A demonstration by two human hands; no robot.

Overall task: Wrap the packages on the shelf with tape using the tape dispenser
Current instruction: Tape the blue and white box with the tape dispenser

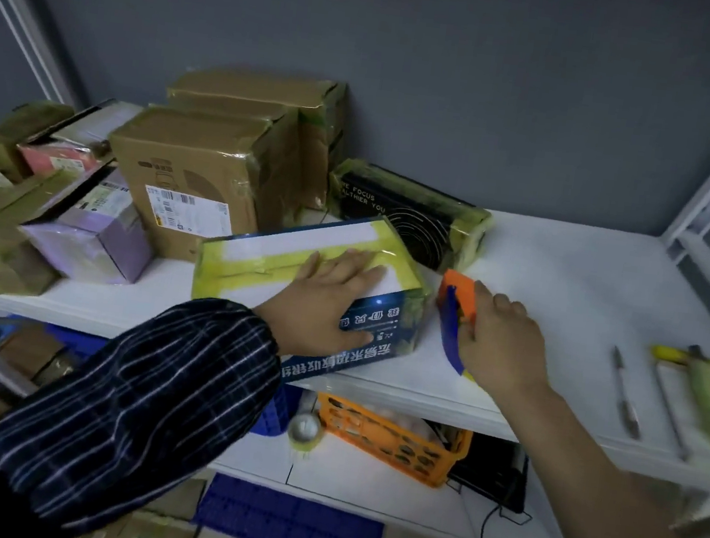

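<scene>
A white shelf runs along a grey wall, in dim light. Our package is the blue-and-white box, lying at the front edge of the shelf with its near corner over the lip. Yellow-green tape already crosses its top and end.

Our left grip lies flat on the top of the box, fingers spread and straight, thumb down the blue front face; it presses rather than clasps. Our right grip is curled round the orange-and-blue tape dispenser, which stands on the shelf just beside the box's right end. We cannot tell whether any tape joins the two.

We judge the box to be light printed carton: stiff along its edges, likely to give in the middle of a panel. The glossy tape looks slick, so a flat palm may slide. It is better to hold it at a corner or across an edge, where the card is firmest, and keep it down while the dispenser pulls. With the corner overhanging, a hard tug could tip it off.

Behind it stand a taped brown cardboard box and a black box, both close by.
</scene>
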